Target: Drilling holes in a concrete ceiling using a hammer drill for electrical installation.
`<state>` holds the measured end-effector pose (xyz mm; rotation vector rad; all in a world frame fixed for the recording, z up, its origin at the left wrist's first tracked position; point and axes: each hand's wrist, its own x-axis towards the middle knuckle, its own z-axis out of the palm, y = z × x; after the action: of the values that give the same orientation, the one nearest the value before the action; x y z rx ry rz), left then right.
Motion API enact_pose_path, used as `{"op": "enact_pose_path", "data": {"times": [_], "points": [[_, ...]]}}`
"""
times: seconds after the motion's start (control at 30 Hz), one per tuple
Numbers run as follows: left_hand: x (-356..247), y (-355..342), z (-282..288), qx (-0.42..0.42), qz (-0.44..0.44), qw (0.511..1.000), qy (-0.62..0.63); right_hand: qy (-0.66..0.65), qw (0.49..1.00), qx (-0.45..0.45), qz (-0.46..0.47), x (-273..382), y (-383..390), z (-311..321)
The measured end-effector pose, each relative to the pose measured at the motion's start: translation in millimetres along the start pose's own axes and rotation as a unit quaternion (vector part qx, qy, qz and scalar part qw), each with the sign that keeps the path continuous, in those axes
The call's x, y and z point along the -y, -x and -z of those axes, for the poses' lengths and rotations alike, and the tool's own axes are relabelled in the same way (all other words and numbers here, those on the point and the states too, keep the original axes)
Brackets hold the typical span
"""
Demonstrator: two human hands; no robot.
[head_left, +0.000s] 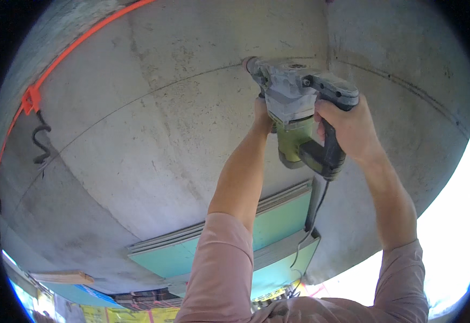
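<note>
A dusty rotary hammer [294, 134], with a grey top and an olive-green motor housing, is held up against a grey concrete surface [181, 124], its front end at a dark line marked across it. My right hand [348, 126] is closed round the black rear handle, with the power cord dangling from its base. My left hand [263, 118] grips the front of the tool, its fingers mostly hidden behind the body.
An orange cable [95, 29] runs along the upper left, with a black coiled cord [42, 137] hanging from it. Stacked pale green boards [272, 218] are at the bottom centre, a timber plank [65, 276] at lower left. Bright openings appear at the lower right.
</note>
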<state>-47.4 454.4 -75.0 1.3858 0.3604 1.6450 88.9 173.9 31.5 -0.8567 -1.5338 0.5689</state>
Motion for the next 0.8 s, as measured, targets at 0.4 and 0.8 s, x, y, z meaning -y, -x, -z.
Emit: {"op": "enact_pose_path", "data": {"times": [0.4, 0.8], "points": [[38, 14, -19, 0.037, 0.019, 0.983, 0.178, 0.000, 1.000, -0.008, 0.000, 18, 51, 17], [10, 84, 107, 0.228, 0.030, 0.960, 0.161, -0.018, 0.994, 0.067, 0.082, 20, 100, -26]]}}
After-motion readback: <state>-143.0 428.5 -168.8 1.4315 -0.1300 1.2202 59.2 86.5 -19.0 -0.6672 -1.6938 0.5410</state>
